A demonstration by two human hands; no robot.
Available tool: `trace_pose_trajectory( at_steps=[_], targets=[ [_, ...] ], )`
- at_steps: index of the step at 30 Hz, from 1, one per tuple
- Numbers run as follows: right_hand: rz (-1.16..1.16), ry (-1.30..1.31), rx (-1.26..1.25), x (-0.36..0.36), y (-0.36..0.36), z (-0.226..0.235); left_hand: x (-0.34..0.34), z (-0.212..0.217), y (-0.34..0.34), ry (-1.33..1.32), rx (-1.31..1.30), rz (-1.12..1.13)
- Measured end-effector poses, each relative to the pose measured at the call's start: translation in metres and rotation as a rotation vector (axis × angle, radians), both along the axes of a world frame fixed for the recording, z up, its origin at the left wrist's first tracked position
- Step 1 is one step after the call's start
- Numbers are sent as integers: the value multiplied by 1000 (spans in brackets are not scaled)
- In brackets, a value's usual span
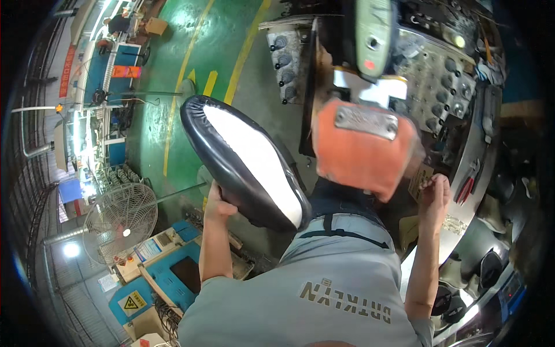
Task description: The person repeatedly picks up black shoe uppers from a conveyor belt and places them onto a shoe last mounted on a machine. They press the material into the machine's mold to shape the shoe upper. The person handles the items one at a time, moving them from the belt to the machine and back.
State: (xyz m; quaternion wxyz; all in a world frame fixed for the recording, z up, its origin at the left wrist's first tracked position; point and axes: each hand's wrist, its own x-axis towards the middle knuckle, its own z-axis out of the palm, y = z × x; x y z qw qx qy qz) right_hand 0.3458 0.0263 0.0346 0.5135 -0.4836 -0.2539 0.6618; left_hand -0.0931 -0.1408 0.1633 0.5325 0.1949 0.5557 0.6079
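A black shoe upper is stretched over a last, its white underside facing up and its edge gathered in pleats at the far end. My left hand grips its near left side, thumb against the black material; the other fingers are hidden beneath. On the right, my right hand is closed with curled fingers by the bench edge; whatever it may hold is too small to make out. Between the hands and farther off hangs an orange block with a metal plate, blurred, under a green machine arm.
Red-handled pliers lie on the bench right of my right hand. Machine panels with dark knobs stand behind. Black shoes sit on a rack at lower right. At left are a caged fan and a blue-topped machine.
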Motion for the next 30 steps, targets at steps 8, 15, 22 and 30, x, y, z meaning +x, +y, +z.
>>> trace_pose_trajectory(
  at_steps=[8, 15, 22, 30],
  targets=[
    [566, -209, 541, 48, -96, 93, 198, 21, 44, -261, -52, -473],
    [84, 369, 99, 139, -169, 91, 358, 2, 98, 23, -125, -1156],
    [-810, 1353, -126, 240, -195, 105, 505, -46, 109, -42, -162, -1345],
    [-1432, 1310, -3, 313, -307, 83, 616, -99, 49, -50, -344, -1648]
  ],
)
